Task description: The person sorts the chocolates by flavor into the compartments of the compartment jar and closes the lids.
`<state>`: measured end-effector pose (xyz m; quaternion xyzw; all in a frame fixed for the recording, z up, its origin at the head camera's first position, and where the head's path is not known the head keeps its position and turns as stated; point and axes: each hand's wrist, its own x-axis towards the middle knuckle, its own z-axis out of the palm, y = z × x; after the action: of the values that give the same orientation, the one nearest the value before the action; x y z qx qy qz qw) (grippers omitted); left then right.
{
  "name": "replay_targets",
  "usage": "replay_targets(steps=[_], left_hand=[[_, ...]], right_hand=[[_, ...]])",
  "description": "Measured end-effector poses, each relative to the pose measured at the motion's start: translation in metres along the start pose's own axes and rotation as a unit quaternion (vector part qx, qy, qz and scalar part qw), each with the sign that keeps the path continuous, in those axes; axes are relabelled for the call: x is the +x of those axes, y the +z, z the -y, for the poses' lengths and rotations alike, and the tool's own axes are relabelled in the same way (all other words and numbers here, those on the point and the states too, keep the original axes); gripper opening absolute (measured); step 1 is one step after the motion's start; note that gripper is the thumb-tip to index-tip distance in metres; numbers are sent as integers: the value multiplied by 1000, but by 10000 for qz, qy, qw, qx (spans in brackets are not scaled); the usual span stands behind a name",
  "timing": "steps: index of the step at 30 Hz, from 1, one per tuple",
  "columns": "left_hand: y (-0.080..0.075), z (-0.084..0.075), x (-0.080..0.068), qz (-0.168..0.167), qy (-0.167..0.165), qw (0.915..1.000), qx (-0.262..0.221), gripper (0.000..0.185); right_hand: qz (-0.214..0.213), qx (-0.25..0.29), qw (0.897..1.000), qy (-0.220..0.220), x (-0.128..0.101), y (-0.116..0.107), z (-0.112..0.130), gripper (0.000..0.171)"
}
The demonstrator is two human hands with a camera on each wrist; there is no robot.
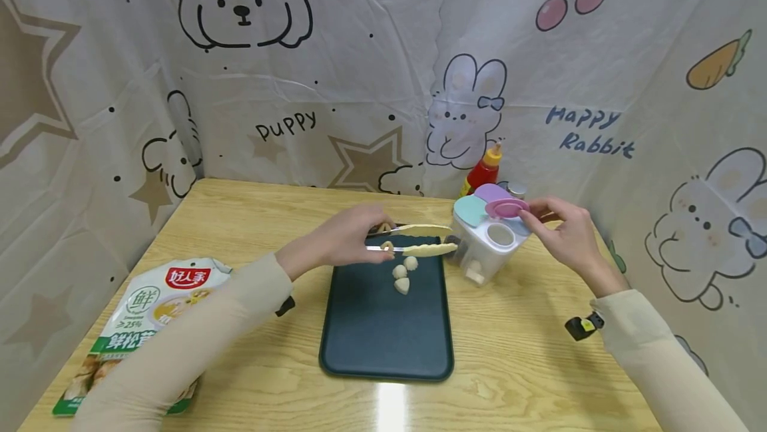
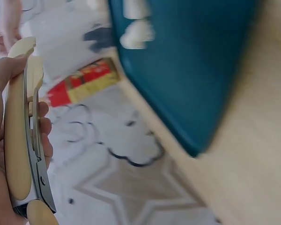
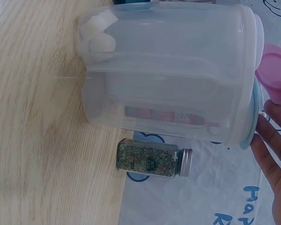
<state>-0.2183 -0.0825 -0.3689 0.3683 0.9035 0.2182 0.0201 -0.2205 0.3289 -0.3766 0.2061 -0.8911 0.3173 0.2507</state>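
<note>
3 white lumps already on the dark green tray
left hand curled round cream-handled tongs just above them; right hand fingertips pinching pink flip lid open on clear plastic container, more lumps inside.

Bright even light from above; white glare streak on tabletop near front edge. Shadows soft. Head view sharp, edges bent. Left wrist view strongly motion-blurred. Right wrist view slightly soft.
</note>
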Motion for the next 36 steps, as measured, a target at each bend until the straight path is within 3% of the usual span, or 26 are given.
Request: replay_targets(steps=[6,14,23,36], left_hand=[[15,23,-32,132,-315,9992,187,50],[36,40,-55,401,-471,9979,210,49],[50,44,-66,544,-767,9956,3,49],[58,42,-68,582,-589,9966,40,47]], right_hand=[[8,-38,10000,5,-1,1,-3,14],[24,-38,10000,6,-1,1,-7,14],[83,-35,10000,40,-1,-1,-6,14],[190,-77,9998,-8,0,-8,-3,13]])
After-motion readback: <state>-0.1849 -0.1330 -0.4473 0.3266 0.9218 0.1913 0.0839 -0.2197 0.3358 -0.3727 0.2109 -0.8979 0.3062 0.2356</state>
